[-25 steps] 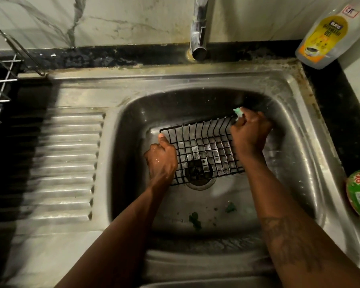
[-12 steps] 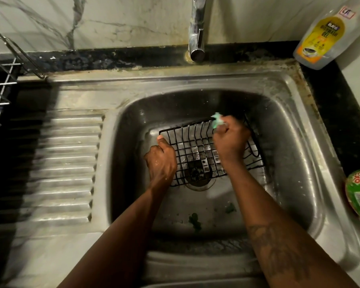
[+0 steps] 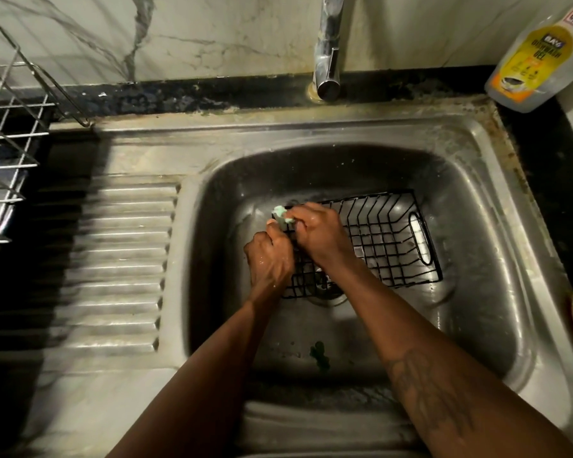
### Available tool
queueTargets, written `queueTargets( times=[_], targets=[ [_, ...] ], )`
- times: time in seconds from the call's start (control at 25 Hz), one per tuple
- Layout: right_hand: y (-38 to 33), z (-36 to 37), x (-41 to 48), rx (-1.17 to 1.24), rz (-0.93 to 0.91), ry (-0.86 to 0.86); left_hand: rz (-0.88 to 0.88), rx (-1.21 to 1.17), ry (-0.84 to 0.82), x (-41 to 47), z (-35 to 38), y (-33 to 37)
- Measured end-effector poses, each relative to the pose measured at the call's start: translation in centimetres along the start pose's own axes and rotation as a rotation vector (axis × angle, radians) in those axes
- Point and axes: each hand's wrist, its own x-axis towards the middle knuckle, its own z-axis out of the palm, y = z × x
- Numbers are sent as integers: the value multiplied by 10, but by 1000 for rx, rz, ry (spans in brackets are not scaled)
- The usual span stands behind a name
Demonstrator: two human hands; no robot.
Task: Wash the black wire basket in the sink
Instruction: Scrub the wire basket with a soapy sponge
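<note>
The steel sink (image 3: 477, 200) fills most of the view, its ribbed draining board (image 3: 119, 259) to the left and the tap (image 3: 328, 61) at the back with no water seen running. The black wire basket (image 3: 387, 246) lies in the basin, tilted, its near left part over the drain and its handle end toward the right wall. The left hand (image 3: 270, 259) has its fingers curled round the basket's left edge. The right hand (image 3: 318, 233) just beside it is closed round a pale green sponge (image 3: 282, 214), pressing it on the far left corner of the wire. A small green scrap (image 3: 320, 353) lies on the basin floor nearer the person. The likely trouble is grip: wet, soapy wire is thin and slick, so a hard scrub could twist the basket out of the left hand and clatter it against the steel. The sponge may also snag on a wire end and tear — the scrap may be from that.
</note>
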Motion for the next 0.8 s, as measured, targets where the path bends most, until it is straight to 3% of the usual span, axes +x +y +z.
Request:
queueTargets(
  times=[0.12, 0.28, 0.36, 0.52, 0.6, 0.68, 0.8],
  targets=[
    [5, 6, -7, 21, 132, 162, 48, 62, 49, -3, 5, 5],
    [-8, 27, 2, 163, 428, 68, 86, 100, 73, 2, 5, 2],
    [-8, 36, 9, 193, 596, 113, 88, 105, 75, 1, 4, 3],
    [-24, 39, 8, 617, 1063, 341, 107, 89, 98, -1, 6, 5],
    [-33, 37, 2, 758, 941, 443, 86, 68, 114, 1, 8, 3],
    [-34, 34, 0, 722, 845, 447, 67, 81, 116, -2, 8, 4],
    [-27, 32, 7, 641, 1115, 400, 80, 91, 107, -7, 6, 11]
  ],
)
